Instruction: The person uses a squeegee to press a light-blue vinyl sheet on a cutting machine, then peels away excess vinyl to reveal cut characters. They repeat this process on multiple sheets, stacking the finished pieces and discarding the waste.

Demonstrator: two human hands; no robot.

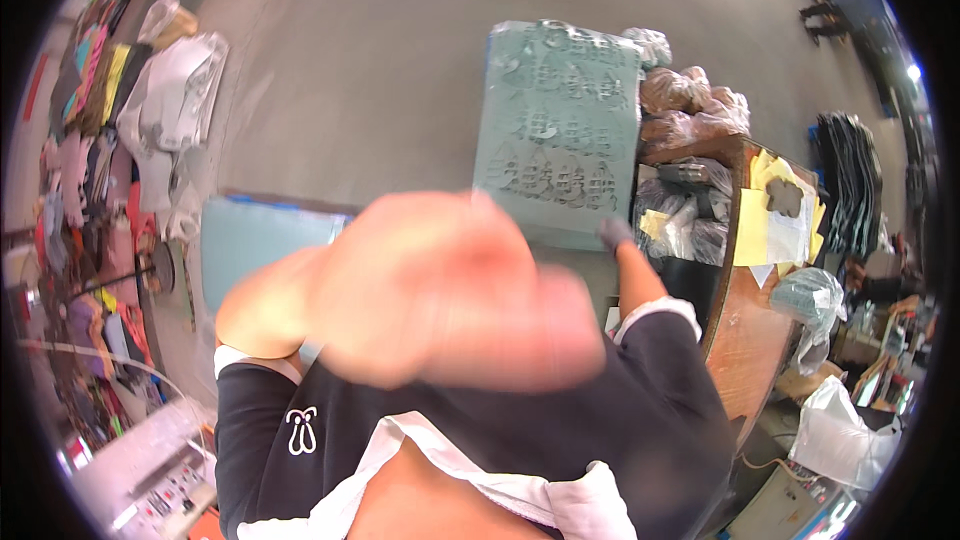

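Observation:
My left hand is raised close in front of me, large and smeared by motion. It looks curled, but its fingers cannot be made out, nor whether anything is in them. Lower and farther off, my right hand, dark as if gloved, is by the near right corner of a pale green sheet. Whether it touches the sheet is unclear. Rows of small dark cut shapes cover much of that sheet. Partly behind my left arm lies another pale blue-green sheet with a blue edge.
Along my right stands a brown wooden table bearing yellow papers. Plastic-wrapped bundles and a bin of clear bags sit beside the green sheet. Piled fabrics line the far left. Grey floor stretches ahead.

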